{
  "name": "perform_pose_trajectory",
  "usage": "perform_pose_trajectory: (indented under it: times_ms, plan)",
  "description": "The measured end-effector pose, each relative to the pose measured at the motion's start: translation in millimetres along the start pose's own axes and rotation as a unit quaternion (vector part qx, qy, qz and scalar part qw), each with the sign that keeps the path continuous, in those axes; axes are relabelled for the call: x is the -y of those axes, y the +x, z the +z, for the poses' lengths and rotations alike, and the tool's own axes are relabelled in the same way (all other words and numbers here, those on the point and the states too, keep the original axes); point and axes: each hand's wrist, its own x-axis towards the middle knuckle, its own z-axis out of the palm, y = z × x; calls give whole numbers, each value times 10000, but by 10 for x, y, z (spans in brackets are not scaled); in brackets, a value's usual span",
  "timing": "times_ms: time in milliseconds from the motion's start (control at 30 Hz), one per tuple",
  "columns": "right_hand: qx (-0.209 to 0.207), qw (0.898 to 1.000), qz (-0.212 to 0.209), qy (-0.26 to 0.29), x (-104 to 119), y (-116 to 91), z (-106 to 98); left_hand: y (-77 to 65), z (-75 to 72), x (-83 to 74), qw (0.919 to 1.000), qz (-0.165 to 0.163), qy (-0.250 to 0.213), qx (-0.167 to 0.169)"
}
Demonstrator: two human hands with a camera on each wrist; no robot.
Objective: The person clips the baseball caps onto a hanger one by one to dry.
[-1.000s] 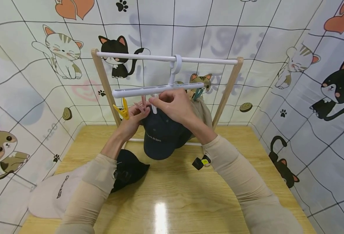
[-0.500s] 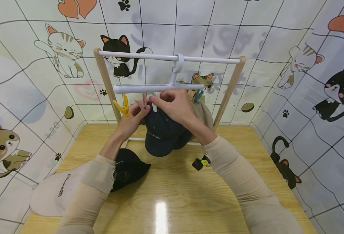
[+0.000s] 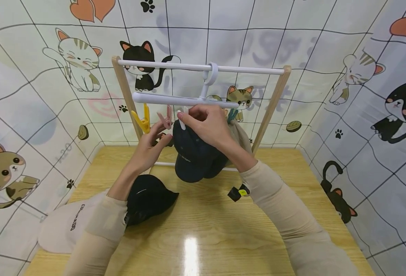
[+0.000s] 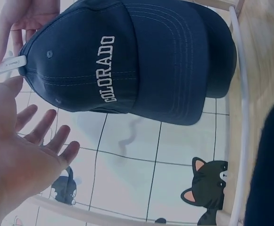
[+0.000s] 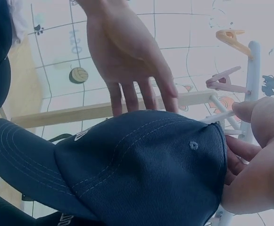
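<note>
A navy cap (image 3: 193,151) with COLORADO lettering hangs under the white hanger (image 3: 175,100), its brim downward. Where the cap's crown meets the hanger, my right hand (image 3: 207,124) pinches a white clothespin (image 4: 12,64). My left hand (image 3: 147,149) is beside the cap with its fingers spread and holding nothing; in the right wrist view the left hand (image 5: 125,56) shows straight fingers just behind the crown. A pink clothespin (image 3: 166,118) and a yellow clothespin (image 3: 143,119) hang from the hanger near the left fingertips.
The hanger hooks onto the white rod (image 3: 251,70) of a wooden-sided rack. A teal clothespin (image 3: 233,115) holds a beige hat (image 3: 240,134) behind the right hand. A black hat (image 3: 151,199) and a pale cap (image 3: 63,226) lie on the wooden table (image 3: 216,237) at left.
My left hand has let go near the white clothespin and shifted left and down, its fingers opening. The hanger's left end has tilted up. My right hand keeps its pinch on the clothespin.
</note>
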Motion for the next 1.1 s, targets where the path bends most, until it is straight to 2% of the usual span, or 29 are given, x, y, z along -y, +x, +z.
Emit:
perform_pose_trajectory:
  times_ms: [100,400,633,800,967,1100]
  plan:
    - [-5,10000,-31,52,-12,-5,3,-92,-33,15,9999,105,126,-35]
    - [54,9990,-313,322,-44,-52,-36,-413,-168,30,9969,-126,740,-236]
    - [215,9983,-297,453,-81,-99,-52,-764,-263,45,9925,-202,1185,-214]
    - [196,9982,-317,467,-94,-144,-58,-961,-332,54,9888,-75,1446,-359]
    - [-29,9974,-453,564,-95,-215,-34,-1136,-330,43,9838,110,1742,-397]
    - [-340,9959,-663,511,-97,-284,6,-1330,-287,71,9787,70,2029,-305]
